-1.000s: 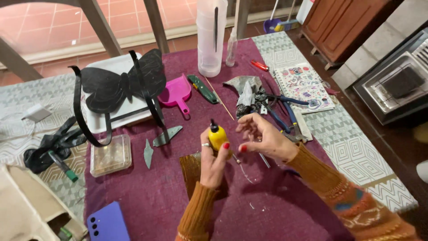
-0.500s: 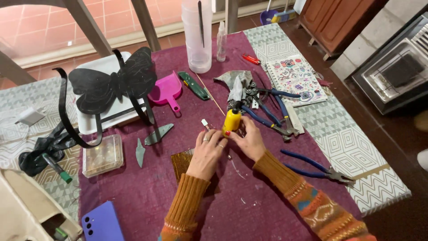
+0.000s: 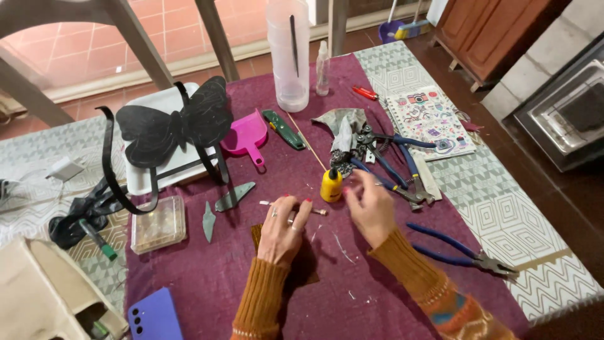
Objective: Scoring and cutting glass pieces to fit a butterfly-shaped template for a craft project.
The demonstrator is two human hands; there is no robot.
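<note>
nearest, a blue smartphone point(image 3: 155, 316) lies at the edge of the maroon cloth over the counter point(image 3: 207, 277). the left hand point(image 3: 284, 231) pinches a thin pale stick with a dark tip point(image 3: 293, 206), held just above the cloth. the right hand point(image 3: 371, 206) is loosely curled, fingers not gripping anything, just beside a small yellow bottle with a black cap point(image 3: 331, 184) standing upright. blue-handled pliers point(image 3: 462, 249) lie to the right. farther back sit a pink plastic dustpan point(image 3: 246, 135), a black butterfly cutout point(image 3: 179, 119) and a tall clear plastic container point(image 3: 289, 53).
</note>
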